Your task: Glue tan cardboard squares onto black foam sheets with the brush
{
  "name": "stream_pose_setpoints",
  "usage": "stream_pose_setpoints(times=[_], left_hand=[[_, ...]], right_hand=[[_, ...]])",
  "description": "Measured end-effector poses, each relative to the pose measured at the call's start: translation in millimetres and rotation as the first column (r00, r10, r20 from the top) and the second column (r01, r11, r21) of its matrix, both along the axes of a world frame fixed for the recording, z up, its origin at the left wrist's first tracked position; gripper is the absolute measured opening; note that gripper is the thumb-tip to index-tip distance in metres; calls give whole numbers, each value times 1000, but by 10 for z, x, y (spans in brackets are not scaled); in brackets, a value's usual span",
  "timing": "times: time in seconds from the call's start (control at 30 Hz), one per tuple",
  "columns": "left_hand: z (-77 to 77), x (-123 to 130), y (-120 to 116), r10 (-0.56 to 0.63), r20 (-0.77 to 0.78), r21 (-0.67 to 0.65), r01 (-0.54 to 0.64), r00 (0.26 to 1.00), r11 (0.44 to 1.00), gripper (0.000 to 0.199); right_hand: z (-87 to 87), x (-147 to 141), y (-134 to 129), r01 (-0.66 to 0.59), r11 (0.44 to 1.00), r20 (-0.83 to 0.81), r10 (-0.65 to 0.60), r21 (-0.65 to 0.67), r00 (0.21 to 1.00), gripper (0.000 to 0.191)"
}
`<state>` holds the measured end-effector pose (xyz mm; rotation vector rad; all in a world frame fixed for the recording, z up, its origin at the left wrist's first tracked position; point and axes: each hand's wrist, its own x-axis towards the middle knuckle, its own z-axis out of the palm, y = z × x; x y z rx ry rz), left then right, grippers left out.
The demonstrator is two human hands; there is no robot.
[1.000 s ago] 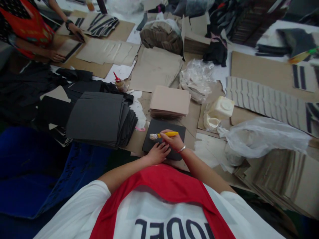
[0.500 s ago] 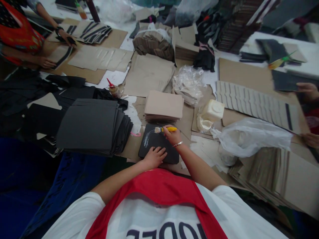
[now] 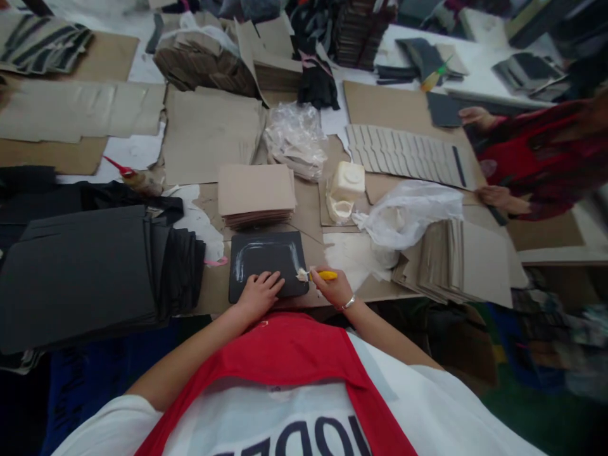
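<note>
A black rectangular sheet with rounded corners (image 3: 273, 250) lies flat on the table in front of me. A whitish smear runs along its left, far and right sides. My left hand (image 3: 260, 292) rests on the sheet's near part with its fingers stretched out. In my right hand (image 3: 335, 286) is a brush with a yellow handle (image 3: 327, 275), gripped between the fingers. Its pale bristles touch the sheet near the right edge. Just beyond the sheet stands a stack of beige boards (image 3: 256, 193).
Black sheets (image 3: 80, 266) are piled at the left, near a red-tipped bottle (image 3: 135, 177). A cream plastic container (image 3: 348, 182) and a clear plastic bag (image 3: 418, 212) lie right of centre. Grey-brown boards (image 3: 479, 266) lean at the right. A co-worker's hands (image 3: 501, 199) are beyond.
My right hand has drawn the brush across to the sheet's right side, and the whitish smear now extends along the far and right edges. My view has swung right.
</note>
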<state>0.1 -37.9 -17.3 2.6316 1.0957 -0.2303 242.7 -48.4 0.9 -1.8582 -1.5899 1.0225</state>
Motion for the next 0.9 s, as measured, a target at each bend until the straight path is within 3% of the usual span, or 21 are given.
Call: stream_pose_setpoints(times=[0.13,0.2,0.33,0.43,0.63,0.73,0.83,0.9], left_hand=[[-34,15,-2,0,-6,-7,0,1000,1000,48],[-49,22,-6,6,-4,-17,-6,1000,1000,48],[-61,37,-5,36,-8,-37,-36,999,999,48],[-41,52,12,63,0,-68,-63,998,996,47],[57,69,16,132,51,-125,-125,990,984,44],[79,39,133,228,204,-123,-206,952,971,38],[97,-40,526,354,393,-19,-377,849,926,30],[132,-128,927,459,455,81,-549,763,832,32]], right_hand=[[-88,299,-143,186,982,-82,-183,35,980,38],[-231,437,-131,182,980,12,-183,78,983,34],[-588,497,-80,-66,997,383,47,35,923,23],[-739,424,-28,-241,970,500,189,41,845,19],[-669,457,134,-246,951,525,116,186,843,20],[-593,495,256,-262,931,515,100,253,851,19],[-521,419,515,-244,897,460,52,368,886,21],[-451,288,778,-209,881,418,14,425,908,23]])
